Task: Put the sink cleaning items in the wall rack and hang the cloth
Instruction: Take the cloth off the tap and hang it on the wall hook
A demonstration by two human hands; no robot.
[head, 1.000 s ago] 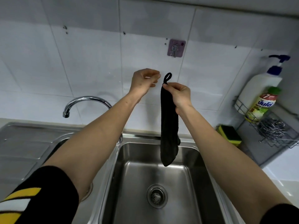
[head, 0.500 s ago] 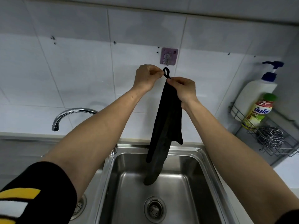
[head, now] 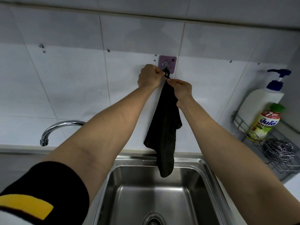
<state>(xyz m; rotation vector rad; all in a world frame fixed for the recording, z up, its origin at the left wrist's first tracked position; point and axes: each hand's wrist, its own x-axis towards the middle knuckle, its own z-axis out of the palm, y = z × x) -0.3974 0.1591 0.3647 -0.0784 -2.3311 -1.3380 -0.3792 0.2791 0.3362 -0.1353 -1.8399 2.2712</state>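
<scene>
Overhead, both arms outstretched, left hand (head: 148,76) and right hand (head: 181,90) pinching black cloth (head: 165,127) at hook (head: 167,64).

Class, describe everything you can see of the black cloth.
The black cloth looks soft, dull and crumpled. It hangs lengthwise against the white tiles, its lower tip over the sink. A small loop at its top sits at the purple wall hook. The left hand pinches the loop; the right hand grips just below.
</scene>
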